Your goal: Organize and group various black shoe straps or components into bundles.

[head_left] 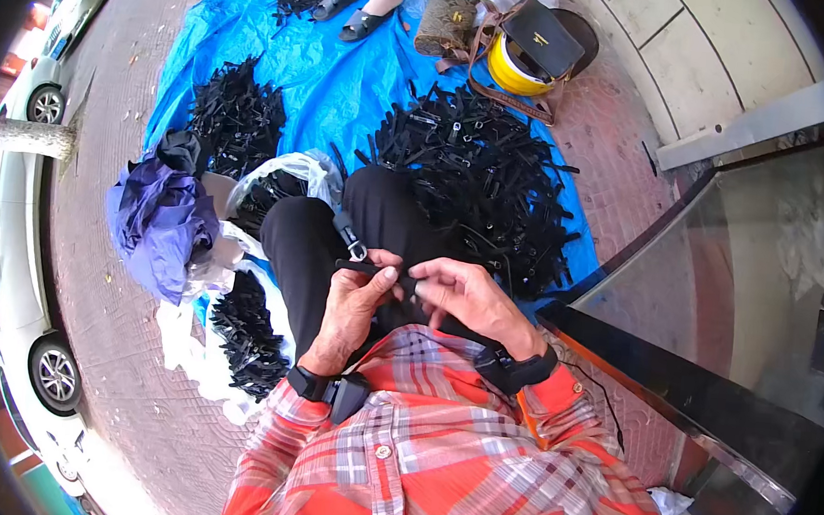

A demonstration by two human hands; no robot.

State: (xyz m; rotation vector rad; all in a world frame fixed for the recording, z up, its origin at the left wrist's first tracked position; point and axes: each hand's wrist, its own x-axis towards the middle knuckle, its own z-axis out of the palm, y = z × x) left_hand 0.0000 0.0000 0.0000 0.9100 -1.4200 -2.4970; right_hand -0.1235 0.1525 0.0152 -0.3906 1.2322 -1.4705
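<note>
A short black strap (345, 224) with a silver metal ring at one end is between my hands, above my lap. My left hand (355, 303) is closed round it, with the thumb pressing on top and the ring sticking out past the fingers. My right hand (474, 303) has its thumb and fingertips pinched at the strap's other end, close to the left fingers. Its lower fingers are slightly blurred, and the dark strap is hard to separate from my black trousers there. Just beyond my knees lies a big heap of similar black straps (496, 172), several showing metal fittings.
A blue tarp (323, 91) covers the paving, with smaller strap heaps (235, 113) and a white plastic bag (314, 170). Purple cloth (165, 224) lies left. Another person's sandalled feet (371, 17), bags and a yellow bucket (512, 72) are far off. A glass-panelled frame (655, 364) stands right.
</note>
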